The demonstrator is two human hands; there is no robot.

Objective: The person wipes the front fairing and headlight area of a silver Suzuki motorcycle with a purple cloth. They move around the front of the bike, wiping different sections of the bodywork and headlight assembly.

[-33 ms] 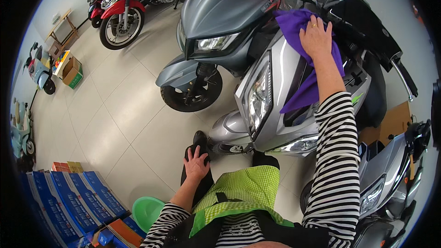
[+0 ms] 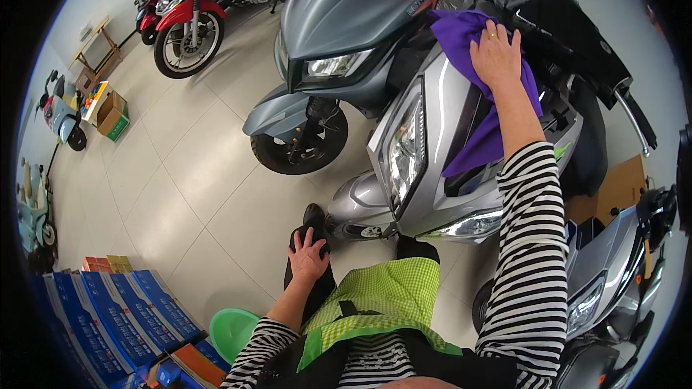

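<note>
My right hand [image 2: 496, 57] lies flat, fingers apart, on a purple cloth [image 2: 453, 47] spread over the upper front of a silver scooter [image 2: 429, 101]. One end of the cloth hangs down across the scooter's dark front panel. Under the palm, part of the cloth is hidden. My left hand [image 2: 308, 256] rests on my black-trousered leg near the knee, with its fingers spread and nothing in them. A green checked apron [image 2: 386, 288] covers my lap.
A dark grey scooter [image 2: 339, 29] stands close beside the silver one. Another silver scooter [image 2: 587, 302] is at the right. Blue boxes [image 2: 108, 317] and a green basin [image 2: 232, 331] sit at lower left. Red motorcycles [image 2: 191, 21] and an open carton [image 2: 113, 115] are farther off.
</note>
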